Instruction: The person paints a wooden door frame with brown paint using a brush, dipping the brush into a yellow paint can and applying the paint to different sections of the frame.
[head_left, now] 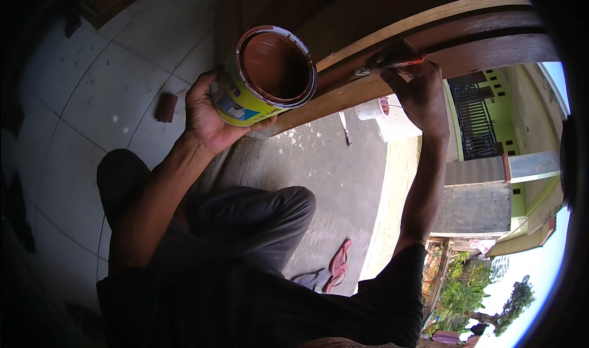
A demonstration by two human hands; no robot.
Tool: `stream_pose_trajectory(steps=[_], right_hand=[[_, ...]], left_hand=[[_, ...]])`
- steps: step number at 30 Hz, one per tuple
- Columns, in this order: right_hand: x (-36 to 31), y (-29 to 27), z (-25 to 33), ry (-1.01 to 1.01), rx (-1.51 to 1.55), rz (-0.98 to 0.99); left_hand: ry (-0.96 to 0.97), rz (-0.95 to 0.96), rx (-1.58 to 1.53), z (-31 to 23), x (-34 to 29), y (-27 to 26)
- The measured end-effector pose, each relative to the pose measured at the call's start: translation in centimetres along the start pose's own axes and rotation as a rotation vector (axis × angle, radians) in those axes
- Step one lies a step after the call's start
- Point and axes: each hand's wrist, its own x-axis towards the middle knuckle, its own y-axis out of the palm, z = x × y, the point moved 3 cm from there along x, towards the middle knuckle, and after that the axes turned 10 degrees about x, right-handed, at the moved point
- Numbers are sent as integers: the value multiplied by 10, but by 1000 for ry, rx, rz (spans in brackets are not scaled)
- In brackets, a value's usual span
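Note:
My left hand [211, 118] is wrapped round a yellow-labelled paint can [245, 106], tilted so its open top shows reddish-brown paint [270, 66] inside. Brown smears mark the can's rim. Up at the right, my right hand [420, 96] grips a paintbrush [408, 62] with a red-orange handle. The brush's bristle end points left, at or close against a wooden frame [350, 96]; exact contact is hard to see in the shade. Part of the frame is dark brown, while other strips look like lighter bare wood.
White floor tiles [92, 84] spread at the left, with a small dark red block [166, 107] on them. Outside on grey concrete [319, 170] lie a white-and-dark brush-like tool [345, 129], a white bucket [371, 109] and sandals [338, 265]. A wooden furniture leg [104, 4] stands at the upper left.

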Motion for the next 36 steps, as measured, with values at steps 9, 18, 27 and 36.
stream_pose_trajectory(steps=[9, 18, 27, 36], right_hand=[[3, -1, -11, 1, -231, 90], [9, 12, 15, -37, -235, 93], [13, 1, 23, -62, -482, 172], [14, 6, 5, -19, -375, 250]], left_hand=[[32, 26, -2, -6, -2, 8], [76, 38, 58, -12, -3, 6], [90, -73, 42, -12, -6, 12], [96, -19, 55, -15, -3, 10]])
